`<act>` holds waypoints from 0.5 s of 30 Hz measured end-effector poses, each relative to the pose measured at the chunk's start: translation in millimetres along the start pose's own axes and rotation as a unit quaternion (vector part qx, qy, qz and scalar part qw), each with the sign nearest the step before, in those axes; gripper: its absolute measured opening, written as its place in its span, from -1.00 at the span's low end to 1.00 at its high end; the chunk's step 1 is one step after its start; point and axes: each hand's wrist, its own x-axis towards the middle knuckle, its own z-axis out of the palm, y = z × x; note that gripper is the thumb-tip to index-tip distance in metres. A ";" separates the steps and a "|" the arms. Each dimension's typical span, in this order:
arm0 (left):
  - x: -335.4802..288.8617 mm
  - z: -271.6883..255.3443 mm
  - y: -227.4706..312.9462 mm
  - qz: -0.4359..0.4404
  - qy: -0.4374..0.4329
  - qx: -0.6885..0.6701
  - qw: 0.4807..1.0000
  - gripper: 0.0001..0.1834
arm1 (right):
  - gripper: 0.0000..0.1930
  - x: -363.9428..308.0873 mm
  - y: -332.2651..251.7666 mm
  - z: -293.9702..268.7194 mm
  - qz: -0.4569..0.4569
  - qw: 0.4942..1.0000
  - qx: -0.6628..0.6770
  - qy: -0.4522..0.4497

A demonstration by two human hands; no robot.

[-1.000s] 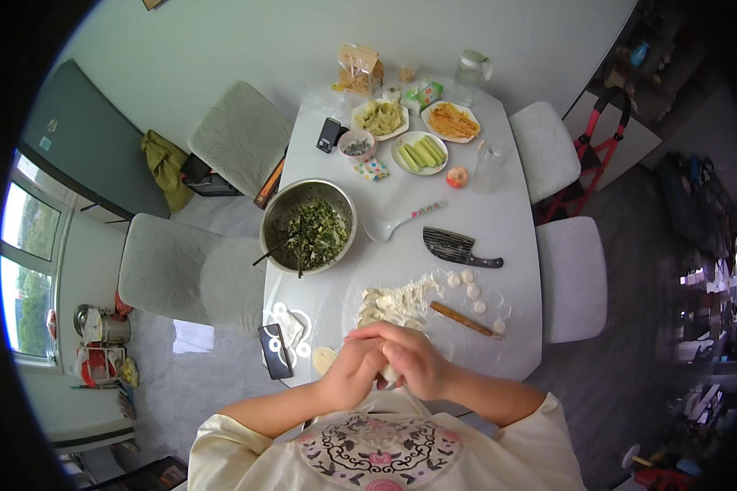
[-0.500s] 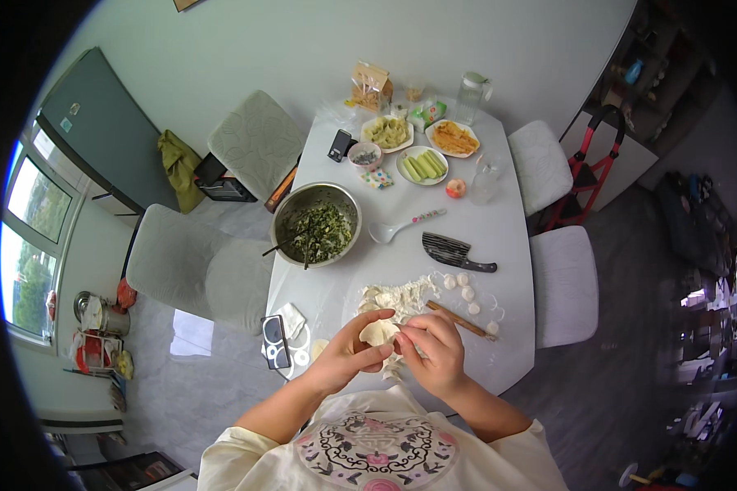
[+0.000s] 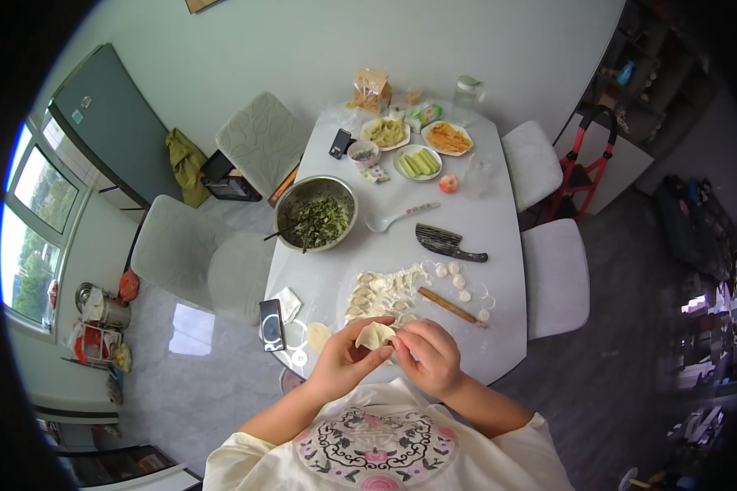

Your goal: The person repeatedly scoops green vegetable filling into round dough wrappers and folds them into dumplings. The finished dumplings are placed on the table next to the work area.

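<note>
A pale dumpling point(image 3: 375, 335), its wrapper partly folded over, sits between my two hands above the table's near edge. My left hand point(image 3: 345, 358) cups it from the left, thumb along its lower side. From the right, my right hand point(image 3: 428, 353) pinches the wrapper's edge with thumb and fingertips. What lies inside the wrapper is hidden. Just beyond my hands, several finished dumplings point(image 3: 367, 288) rest on scattered flour. A round flat wrapper point(image 3: 318, 336) lies left of my left hand. Right of the flour is a wooden rolling pin point(image 3: 452, 308), with several small dough balls point(image 3: 454, 269) beyond it.
A steel bowl of chopped green filling point(image 3: 319, 222) stands at the left. A white spoon point(image 3: 397, 216) and a black cleaver point(image 3: 449, 243) lie mid-table. Plates of cut cucumber point(image 3: 418, 163) and other food stand at the back. A phone point(image 3: 271, 325) is near the left edge.
The wrapper between my hands is folded further closed. My view has tilted slightly, and more of the dumplings on the flour now shows.
</note>
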 end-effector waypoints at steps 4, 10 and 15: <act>-12.0 8.3 -3.7 0.048 0.047 0.100 0.993 -0.48 | -0.72 3.7 -15.0 -18.2 0.025 0.999 0.028 -0.018; -17.2 22.6 -4.3 0.136 0.056 0.211 0.966 -0.39 | -0.74 4.5 -20.1 -30.7 -0.041 0.999 -0.023 -0.018; -19.8 33.6 10.9 0.127 0.028 0.246 0.960 -0.35 | -0.77 -7.9 -19.6 -37.8 -0.092 0.995 -0.048 0.004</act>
